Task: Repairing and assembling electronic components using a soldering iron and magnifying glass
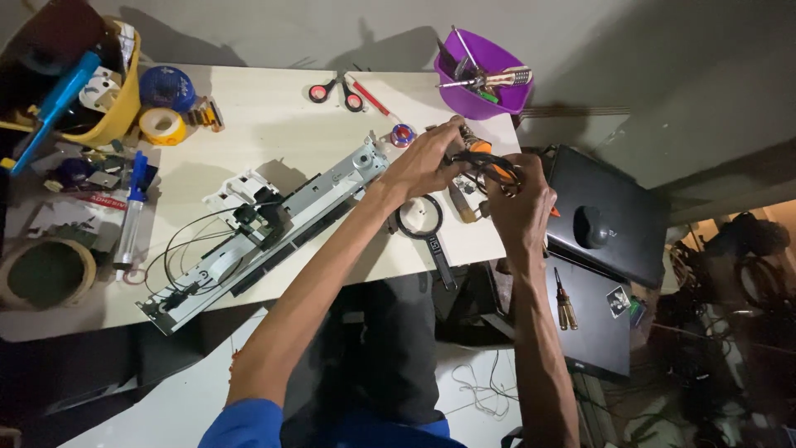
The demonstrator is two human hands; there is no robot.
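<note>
While both hands are working together over the far right corner of the white table (274,133), a small part with black wires and an orange piece (483,166) is being gripped between them; its exact kind is too small and shaded to tell. From where I stand, the left hand (427,162) is pinching it from the nine o'clock side, fingers curled around the wires, and the right hand (521,203) is closing over it from the four o'clock side, fingers clenched on the orange end. Doing this well, I would judge, means keeping both wrists low and near the tabletop, so the loose wires are not being tugged.

Just beneath the hands, at six o'clock, a black magnifying glass (421,222) is lying on the table. Out toward eight o'clock a long grey metal rail assembly (265,232) is stretching diagonally. At twelve o'clock a purple bowl (489,104) is holding tools, with red-handled scissors (336,91) at eleven. At three o'clock a dark laptop (605,211) is sitting beside the table.
</note>
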